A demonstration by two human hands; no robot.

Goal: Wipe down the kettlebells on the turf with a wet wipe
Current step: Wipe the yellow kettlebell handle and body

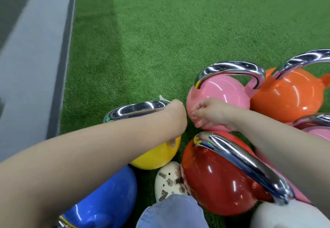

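**Two hands among kettlebells on green turf**

The left hand (175,115) is curled at the right end of the chrome handle (135,110) of a yellow kettlebell (157,156). A white scrap, probably the wipe (163,98), pokes out just beyond the knuckles; whether the fingers pinch it cannot be told. The right hand (209,114) hovers close beside the left, fingers loosely bent and holding nothing, in front of a pink kettlebell (219,94).

Just right of the pink one sits an orange kettlebell (289,95), touching it. Below the right hand stands a red kettlebell (214,179). Under the left forearm lies a blue kettlebell (107,201). A cream shoe (167,179) sits between the yellow, blue and red ones.

Beyond both hands the turf (160,40) lies open. Its left edge meets a grey floor strip (35,58), far left of the left hand. Bare turf shows in the narrow gap under the two hands.
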